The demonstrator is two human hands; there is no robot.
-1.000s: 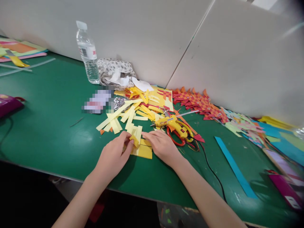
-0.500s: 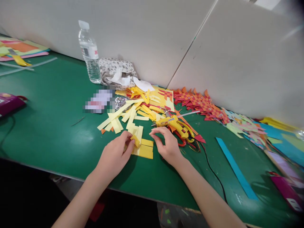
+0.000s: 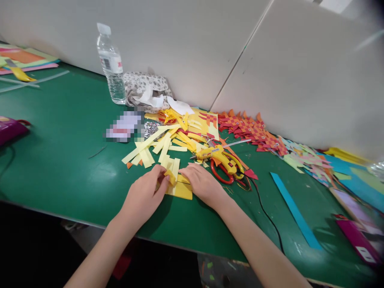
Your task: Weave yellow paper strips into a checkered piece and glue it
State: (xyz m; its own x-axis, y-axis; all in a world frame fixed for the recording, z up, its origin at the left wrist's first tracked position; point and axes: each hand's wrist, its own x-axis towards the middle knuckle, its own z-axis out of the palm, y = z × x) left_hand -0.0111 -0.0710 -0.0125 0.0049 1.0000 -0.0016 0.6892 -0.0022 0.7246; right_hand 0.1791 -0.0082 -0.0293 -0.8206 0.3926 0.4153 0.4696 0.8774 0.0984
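A small piece woven from yellow paper strips (image 3: 180, 189) lies on the green table (image 3: 66, 160) near its front edge. My left hand (image 3: 147, 194) pinches a folded yellow strip end at the piece's left side. My right hand (image 3: 202, 184) lies on the piece's right side, fingers curled down onto the strips. Loose pale yellow strips (image 3: 156, 146) are scattered just behind my hands. A yellow glue gun (image 3: 217, 154) and red-handled scissors (image 3: 223, 172) lie right behind my right hand.
A water bottle (image 3: 111, 66) and a patterned cloth (image 3: 144, 86) stand by the white wall. Red-orange woven paper fish (image 3: 249, 130) line the back. A blue strip (image 3: 295, 210) and coloured sheets lie right; a purple object (image 3: 10, 130) lies left. A black cord runs over the front edge.
My right hand lifted off the woven piece half a second ago and has come back down onto its right side. My left hand kept its pinch in place.
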